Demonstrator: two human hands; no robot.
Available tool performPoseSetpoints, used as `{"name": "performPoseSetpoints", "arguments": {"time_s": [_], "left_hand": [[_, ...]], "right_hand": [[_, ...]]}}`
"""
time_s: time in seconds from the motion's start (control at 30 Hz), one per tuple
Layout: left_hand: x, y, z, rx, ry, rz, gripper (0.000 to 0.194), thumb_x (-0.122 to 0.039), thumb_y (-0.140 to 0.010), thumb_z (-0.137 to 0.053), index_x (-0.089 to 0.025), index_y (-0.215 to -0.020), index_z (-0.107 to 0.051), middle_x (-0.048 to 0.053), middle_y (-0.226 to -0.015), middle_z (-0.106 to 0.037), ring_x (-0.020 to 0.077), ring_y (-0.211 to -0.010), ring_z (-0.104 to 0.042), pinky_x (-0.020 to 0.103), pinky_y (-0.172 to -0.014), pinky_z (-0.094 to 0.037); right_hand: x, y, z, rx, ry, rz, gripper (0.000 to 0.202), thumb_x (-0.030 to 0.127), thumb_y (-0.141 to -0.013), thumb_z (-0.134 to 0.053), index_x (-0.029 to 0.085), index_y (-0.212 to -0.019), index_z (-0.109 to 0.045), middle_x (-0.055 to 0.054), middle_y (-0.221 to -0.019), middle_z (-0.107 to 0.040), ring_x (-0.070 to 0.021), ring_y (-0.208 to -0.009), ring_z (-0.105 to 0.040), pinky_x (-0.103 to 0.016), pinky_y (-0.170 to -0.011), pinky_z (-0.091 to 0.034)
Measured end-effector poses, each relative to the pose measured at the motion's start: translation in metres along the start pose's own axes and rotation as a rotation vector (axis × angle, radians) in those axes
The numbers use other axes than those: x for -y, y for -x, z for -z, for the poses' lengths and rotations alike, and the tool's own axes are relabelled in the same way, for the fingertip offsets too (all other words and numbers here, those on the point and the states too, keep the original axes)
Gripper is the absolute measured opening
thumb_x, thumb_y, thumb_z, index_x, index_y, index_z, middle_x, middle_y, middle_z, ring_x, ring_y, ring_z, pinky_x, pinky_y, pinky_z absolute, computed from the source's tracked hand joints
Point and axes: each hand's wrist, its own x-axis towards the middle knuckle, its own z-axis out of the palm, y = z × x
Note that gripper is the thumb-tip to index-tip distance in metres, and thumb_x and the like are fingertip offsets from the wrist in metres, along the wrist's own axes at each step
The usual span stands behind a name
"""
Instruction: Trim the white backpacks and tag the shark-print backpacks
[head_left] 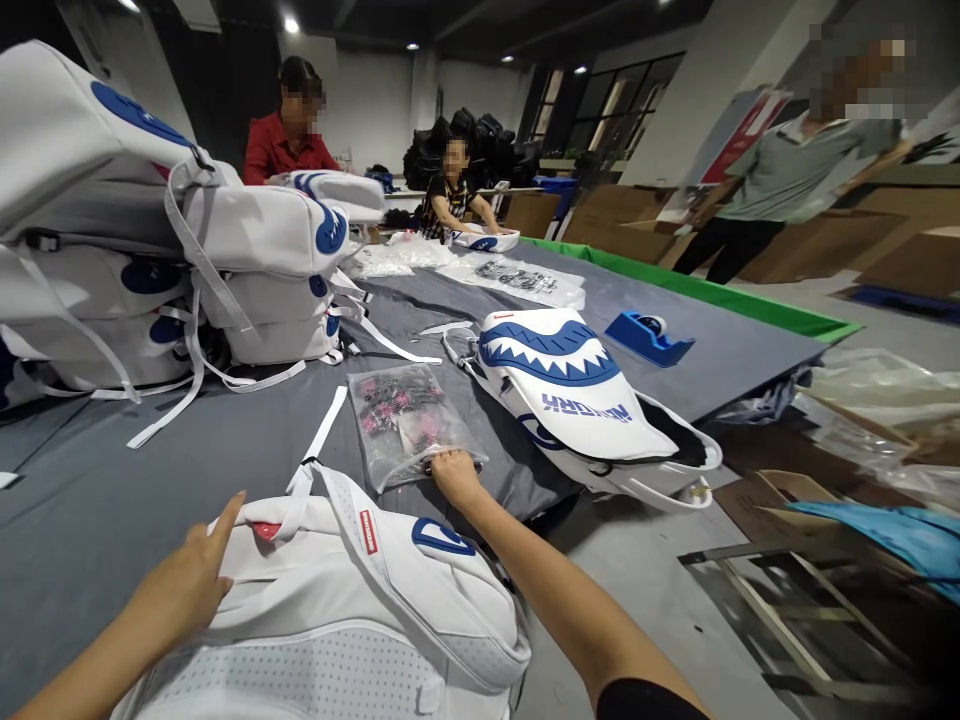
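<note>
A white backpack (337, 590) with a blue patch and a red label on its strap lies nearest to me, its dotted mesh side up. My left hand (196, 570) rests on its upper left edge, index finger stretched out and thumb apart. Beyond the bag, my right hand (456, 478) is closed around a dark, thin object at the lower edge of a clear plastic bag (409, 415) of black and pink pieces; most of that object is hidden by the fingers. Another white backpack (570, 380) with blue jagged teeth lies to the right.
Stacked white backpacks (262, 240) stand at the left. A blue tape dispenser (649, 338) sits on the grey table covering (720, 340). Two people work across the table; another person stands at the right. A metal-framed stool (795, 620) and cartons are on the right.
</note>
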Motion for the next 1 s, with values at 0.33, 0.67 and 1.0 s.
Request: {"name": "performPoseSetpoints", "arguments": {"time_s": [0.33,0.67,1.0], "left_hand": [[-0.004,0.002,0.003,-0.035,0.005,-0.006,0.082,-0.017,-0.092,-0.036,-0.025,-0.163,0.006,0.023,-0.140,-0.046,0.0284,-0.097,-0.070,0.038,-0.083,-0.052],[-0.020,0.030,0.014,-0.496,0.175,-0.165,0.069,-0.030,-0.089,-0.045,-0.016,-0.156,-0.035,0.021,-0.160,-0.035,0.0393,-0.146,-0.037,0.056,-0.114,-0.035],[-0.069,0.076,-0.001,0.081,1.446,-0.442,0.059,-0.062,-0.067,-0.082,-0.018,-0.098,-0.057,-0.003,-0.064,-0.061,0.0127,-0.061,-0.058,0.025,-0.062,-0.046]], "right_hand": [[0.002,0.015,0.016,-0.012,-0.005,0.059,0.031,0.012,-0.099,-0.041,0.010,-0.117,-0.067,-0.021,-0.117,-0.070,-0.0275,-0.109,-0.066,-0.036,-0.092,-0.048],[0.026,0.099,0.092,-0.423,-0.066,0.181,0.031,0.004,-0.093,-0.044,0.015,-0.105,-0.071,-0.012,-0.099,-0.075,-0.0209,-0.092,-0.069,-0.031,-0.080,-0.051],[0.125,0.142,0.150,-0.997,-0.437,0.833,0.021,0.015,-0.096,-0.055,0.014,-0.112,-0.069,-0.012,-0.114,-0.075,-0.0209,-0.107,-0.069,-0.032,-0.079,-0.059]]}}
